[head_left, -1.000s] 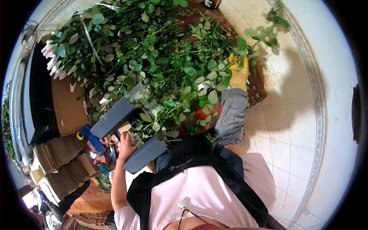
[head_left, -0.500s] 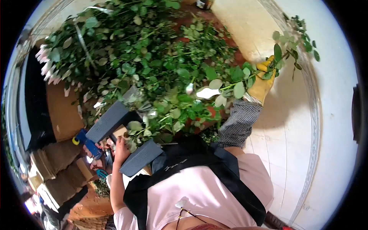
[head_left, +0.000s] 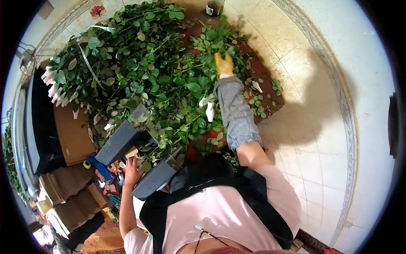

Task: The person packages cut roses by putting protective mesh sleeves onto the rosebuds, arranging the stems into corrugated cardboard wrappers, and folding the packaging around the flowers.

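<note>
My right hand [head_left: 224, 65], in a yellow glove with a grey checked sleeve [head_left: 237, 110], is over the right part of a large heap of leafy stems [head_left: 156, 80]. It grips a leafy stem, whose leaves blur beyond the fingertips. Two white-wrapped heads [head_left: 210, 112] lie beside the sleeve. My bare left hand [head_left: 133, 171] is between two grey ridged blocks [head_left: 116, 143] [head_left: 155, 178], next to a small tan piece. Its fingers are apart, with nothing visibly held; leaves hide part of the area beside it.
A blue tool with a yellow end [head_left: 100, 169] and teal scissor handles [head_left: 114, 200] lie left of my left hand. Stacked brown cardboard [head_left: 69, 178] stands farther left. A dark jar [head_left: 213, 8] is at the top. Tiled wall [head_left: 296, 97] borders the reddish table [head_left: 270, 101] on the right.
My right hand has moved from the right side back over the heap, up and left, with the leafy stem. The table's right part shows again. My left hand has stayed between the blocks.
</note>
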`<state>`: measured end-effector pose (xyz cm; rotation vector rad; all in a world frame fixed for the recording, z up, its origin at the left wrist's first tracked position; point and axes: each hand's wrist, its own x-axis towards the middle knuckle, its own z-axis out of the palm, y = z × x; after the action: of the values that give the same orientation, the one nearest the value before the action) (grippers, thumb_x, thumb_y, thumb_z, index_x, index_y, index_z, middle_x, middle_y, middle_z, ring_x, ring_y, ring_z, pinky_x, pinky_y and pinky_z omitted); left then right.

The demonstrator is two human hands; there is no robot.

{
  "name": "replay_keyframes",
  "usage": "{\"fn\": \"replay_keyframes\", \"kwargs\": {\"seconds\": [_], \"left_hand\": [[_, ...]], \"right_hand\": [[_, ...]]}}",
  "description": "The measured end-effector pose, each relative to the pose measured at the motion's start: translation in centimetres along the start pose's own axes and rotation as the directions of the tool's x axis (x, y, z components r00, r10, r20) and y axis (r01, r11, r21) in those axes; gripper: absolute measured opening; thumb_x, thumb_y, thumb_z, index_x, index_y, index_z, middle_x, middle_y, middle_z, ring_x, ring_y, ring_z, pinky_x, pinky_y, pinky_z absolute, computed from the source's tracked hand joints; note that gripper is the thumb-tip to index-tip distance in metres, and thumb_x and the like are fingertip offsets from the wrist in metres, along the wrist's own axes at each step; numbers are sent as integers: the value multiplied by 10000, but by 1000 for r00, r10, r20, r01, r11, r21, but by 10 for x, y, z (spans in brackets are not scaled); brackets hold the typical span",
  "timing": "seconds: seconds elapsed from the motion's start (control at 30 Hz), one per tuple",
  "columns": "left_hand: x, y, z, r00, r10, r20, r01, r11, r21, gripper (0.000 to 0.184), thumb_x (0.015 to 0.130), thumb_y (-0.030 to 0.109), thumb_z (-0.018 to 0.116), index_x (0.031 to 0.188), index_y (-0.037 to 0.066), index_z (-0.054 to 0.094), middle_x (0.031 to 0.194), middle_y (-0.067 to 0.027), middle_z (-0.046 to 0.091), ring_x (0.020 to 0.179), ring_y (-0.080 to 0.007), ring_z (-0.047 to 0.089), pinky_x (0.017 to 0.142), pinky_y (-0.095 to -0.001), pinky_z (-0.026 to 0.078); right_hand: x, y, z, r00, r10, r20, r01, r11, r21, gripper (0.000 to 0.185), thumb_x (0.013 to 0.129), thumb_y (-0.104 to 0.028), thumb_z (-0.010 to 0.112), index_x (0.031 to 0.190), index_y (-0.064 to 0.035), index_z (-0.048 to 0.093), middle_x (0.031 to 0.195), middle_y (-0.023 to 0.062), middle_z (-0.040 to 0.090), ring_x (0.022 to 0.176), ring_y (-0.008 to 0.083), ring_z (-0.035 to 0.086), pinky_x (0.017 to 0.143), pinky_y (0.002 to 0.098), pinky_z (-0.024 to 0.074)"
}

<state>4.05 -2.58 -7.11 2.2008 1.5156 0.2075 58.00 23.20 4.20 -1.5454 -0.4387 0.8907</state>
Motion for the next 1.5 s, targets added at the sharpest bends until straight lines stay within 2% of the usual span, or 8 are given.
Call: {"fn": "replay_keyframes", "kwargs": {"seconds": [0.23, 0.6, 0.7, 0.8, 0.93, 1.23, 1.37, 1.5], "left_hand": [[35, 125, -144, 929, -213, 302, 256, 960, -112, 496, 897, 284, 662, 1290, -3, 571, 1208, -223, 626, 1139, -385, 589, 959, -437, 468], [241, 303, -64, 980, 126, -154, -198, 675, -711, 441, 968, 153, 603, 1376, 42, 475, 1242, -195, 593, 1069, -276, 645, 892, -356, 519], [280, 341, -18, 986, 148, 74, -12, 512, -859, 532, 963, 201, 620, 1425, 55, 400, 1181, -186, 605, 1031, -226, 637, 881, -329, 505], [284, 357, 19, 996, 79, -50, -91, 677, -730, 484, 957, 194, 618, 1393, 82, 441, 903, -147, 630, 793, -145, 588, 752, -292, 499], [263, 340, 33, 988, -138, -76, 23, 606, -795, 287, 1034, 173, 479, 1295, 56, 505, 881, -9, 600, 727, -86, 542, 664, -262, 484], [252, 371, 58, 888, -140, 438, 453, 435, -778, 420, 951, 353, 633, 1161, -7, 582, 923, -41, 642, 831, -120, 587, 763, -267, 472], [249, 330, 22, 923, 233, 306, 341, -863, -373, 393, 850, 289, 698, 1098, 58, 498, 912, -64, 520, 718, -147, 506, 650, -267, 486], [242, 334, -36, 966, 209, -150, 216, -976, 28, 315, 805, 277, 757, 846, 78, 516, 894, -42, 523, 771, -137, 538, 659, -263, 498]], "right_hand": [[7, 80, 9, 983, 181, 31, -76, 557, -827, 785, 895, -299, 657, 1488, 52, 281, 1372, 269, 518, 1184, 402, 571, 1005, 433, 486], [62, -2, -77, 861, 60, 505, 202, 871, -448, 466, 957, -244, 598, 1366, -30, 527, 1315, 139, 598, 1121, 212, 595, 966, 335, 454], [-14, -79, -63, 843, 503, 192, -430, 843, -323, 430, 984, -238, 551, 1388, -90, 538, 1364, 107, 577, 1187, 183, 569, 1010, 320, 430], [43, 28, -96, 836, -50, 546, 312, 862, -398, 436, 941, -46, 566, 1374, -25, 529, 1325, 162, 587, 1127, 242, 610, 944, 331, 493], [31, -10, -98, 917, 174, 360, -237, 962, 138, 598, 913, -346, 686, 1355, 13, 503, 1267, 149, 592, 1166, 242, 543, 1020, 346, 399], [24, 6, -42, 829, 115, 548, 46, 961, -271, 474, 950, -242, 637, 1349, -18, 512, 1305, 166, 601, 1180, 284, 583, 991, 348, 459], [120, 37, -74, 906, -353, 233, 387, 914, -119, 529, 916, -276, 672, 1363, -50, 503, 1291, 176, 607, 1148, 288, 603, 1026, 417, 440], [167, 42, -136, 846, -497, 191, 312, 173, -934, 637, 878, -297, 702, 1408, -44, 457, 1253, 213, 615, 1162, 376, 590, 950, 506, 501]]}}
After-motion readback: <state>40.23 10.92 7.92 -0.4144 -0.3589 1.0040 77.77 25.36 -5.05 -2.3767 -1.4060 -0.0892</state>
